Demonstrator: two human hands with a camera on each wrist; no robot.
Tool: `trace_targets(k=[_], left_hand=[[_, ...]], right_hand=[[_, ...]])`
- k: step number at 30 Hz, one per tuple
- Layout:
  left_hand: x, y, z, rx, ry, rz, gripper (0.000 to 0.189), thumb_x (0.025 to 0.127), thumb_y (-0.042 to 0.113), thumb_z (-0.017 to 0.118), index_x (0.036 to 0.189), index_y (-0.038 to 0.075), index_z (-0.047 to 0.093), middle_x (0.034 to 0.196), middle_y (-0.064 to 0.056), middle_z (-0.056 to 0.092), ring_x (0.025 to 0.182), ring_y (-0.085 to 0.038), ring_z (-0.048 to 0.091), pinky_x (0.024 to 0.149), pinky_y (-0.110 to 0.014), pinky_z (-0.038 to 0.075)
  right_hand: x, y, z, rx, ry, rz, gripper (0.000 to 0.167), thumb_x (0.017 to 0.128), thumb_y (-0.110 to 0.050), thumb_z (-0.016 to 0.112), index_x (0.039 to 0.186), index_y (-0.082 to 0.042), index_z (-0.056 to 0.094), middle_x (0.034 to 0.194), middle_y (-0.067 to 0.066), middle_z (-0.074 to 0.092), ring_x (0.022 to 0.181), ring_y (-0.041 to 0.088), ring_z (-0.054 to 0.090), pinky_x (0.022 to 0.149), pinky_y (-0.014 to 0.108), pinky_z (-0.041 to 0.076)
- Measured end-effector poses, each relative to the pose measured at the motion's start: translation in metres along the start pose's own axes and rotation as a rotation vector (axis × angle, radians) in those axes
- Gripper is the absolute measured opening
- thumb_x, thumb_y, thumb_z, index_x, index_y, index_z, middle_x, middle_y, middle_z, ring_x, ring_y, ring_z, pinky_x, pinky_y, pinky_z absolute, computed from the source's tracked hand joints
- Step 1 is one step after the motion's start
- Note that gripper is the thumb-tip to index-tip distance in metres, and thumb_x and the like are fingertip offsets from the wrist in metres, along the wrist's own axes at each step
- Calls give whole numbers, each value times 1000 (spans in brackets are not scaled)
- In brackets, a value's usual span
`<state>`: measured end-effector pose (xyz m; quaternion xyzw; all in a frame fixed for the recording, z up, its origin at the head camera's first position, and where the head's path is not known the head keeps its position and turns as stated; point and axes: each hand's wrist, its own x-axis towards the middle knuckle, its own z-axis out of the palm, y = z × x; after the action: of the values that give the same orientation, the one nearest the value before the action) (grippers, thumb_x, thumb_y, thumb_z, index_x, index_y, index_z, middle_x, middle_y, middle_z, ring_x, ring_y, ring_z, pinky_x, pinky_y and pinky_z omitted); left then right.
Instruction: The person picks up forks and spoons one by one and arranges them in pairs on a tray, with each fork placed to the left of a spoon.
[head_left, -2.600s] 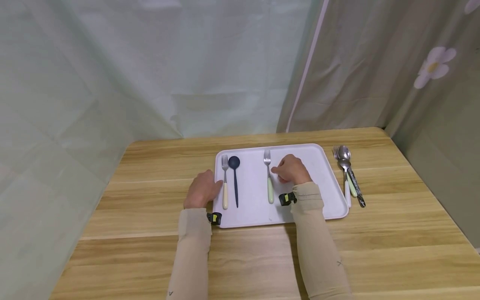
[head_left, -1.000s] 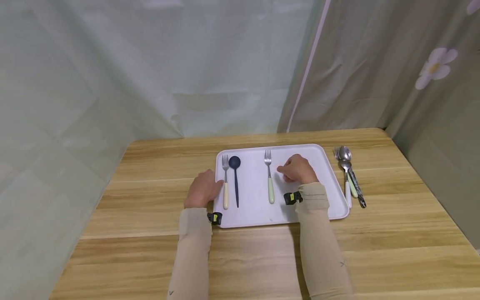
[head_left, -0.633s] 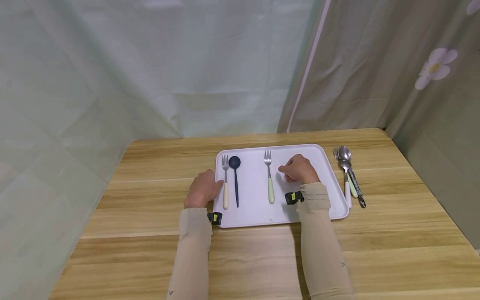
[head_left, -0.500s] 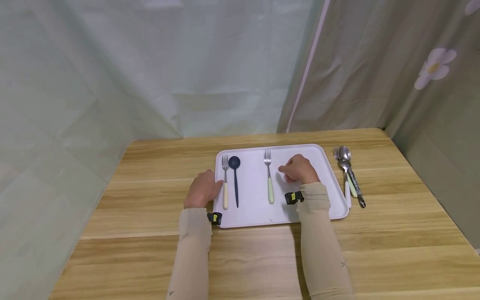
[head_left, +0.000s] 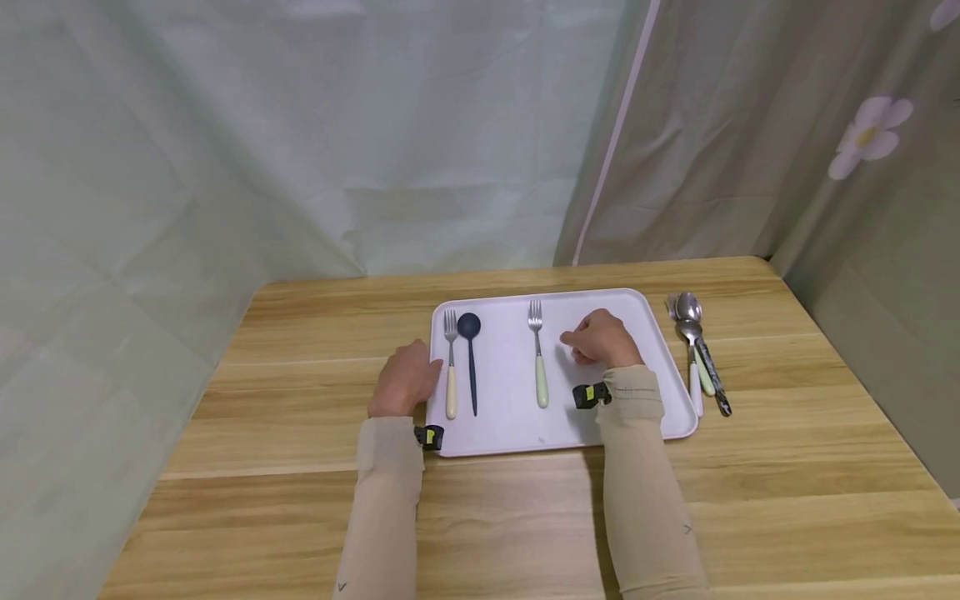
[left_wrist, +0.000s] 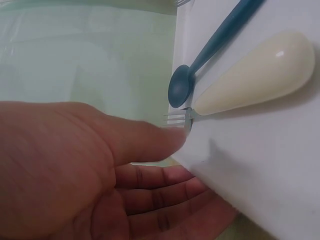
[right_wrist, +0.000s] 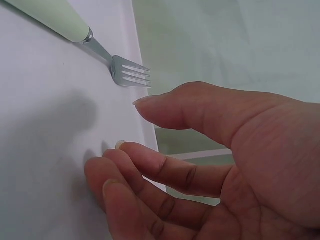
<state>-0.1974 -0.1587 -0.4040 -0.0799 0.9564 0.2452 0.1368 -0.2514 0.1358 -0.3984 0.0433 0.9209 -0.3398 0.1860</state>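
My left hand (head_left: 406, 379) is at the left rim of a white tray (head_left: 506, 429). In the left wrist view its fingers (left_wrist: 162, 195) lie along the outside of the rim, with the thumb apart above them. Just inside the rim lie a cream-handled fork (head_left: 451, 379) and a dark blue spoon (head_left: 471, 358), side by side, handles toward me. A green-handled fork (head_left: 541, 379) lies mid-tray. My right hand (head_left: 600, 339) hovers over the tray to its right, holding nothing. Its thumb and loosely bent fingers stand apart in the right wrist view.
Right of the tray, on the wooden table (head_left: 780, 500), lies a small pile of cutlery: a white-handled spoon (head_left: 693, 367), a black-patterned-handled spoon (head_left: 712, 375) and a fork (head_left: 671, 307) partly covered. Curtains (head_left: 450, 150) hang behind and beside the table.
My right hand has shifted right, away from the green-handled fork. The left thumb has drawn back slightly toward the tray's rim. The cutlery has stayed in place.
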Motion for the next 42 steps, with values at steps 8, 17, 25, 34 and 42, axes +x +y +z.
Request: trace_targets(k=[8,17,25,34,42], left_hand=[[-1,-1,-1,3,-5,5,26,105,11,43,107,-7,62,85,-17,64,69,-23,64,56,-28,50],[-2,-1,-1,-28,-10,1,23,103,8,44,110,-6,61,86,-17,63,71,-24,63,56,-27,49],[-2,-1,-1,-31,0,5,21,101,5,44,107,-6,62,84,-17,63,69,-24,63,55,-27,48],[-3,-1,-2,-55,-6,3,21,101,4,44,107,-6,62,84,-17,63,69,-24,63,55,-27,49],[-3,0,-2,-60,-14,-12,22,102,5,44,110,-6,61,87,-17,63,72,-25,64,57,-27,50]], right_hand=[[0,3,-2,8,-1,9,29,96,-31,64,97,-2,69,70,4,69,66,16,58,70,30,44],[0,4,-4,29,-7,20,28,97,-29,64,100,-2,69,70,4,69,66,15,58,71,31,45],[-2,5,-5,30,2,20,30,96,-30,64,101,-1,68,71,4,69,69,16,60,70,30,45],[-1,7,-6,38,9,20,29,95,-30,65,98,-1,70,69,3,69,67,16,61,68,29,45],[-2,9,-8,51,17,16,29,95,-29,64,98,-1,70,70,3,70,68,16,61,67,29,46]])
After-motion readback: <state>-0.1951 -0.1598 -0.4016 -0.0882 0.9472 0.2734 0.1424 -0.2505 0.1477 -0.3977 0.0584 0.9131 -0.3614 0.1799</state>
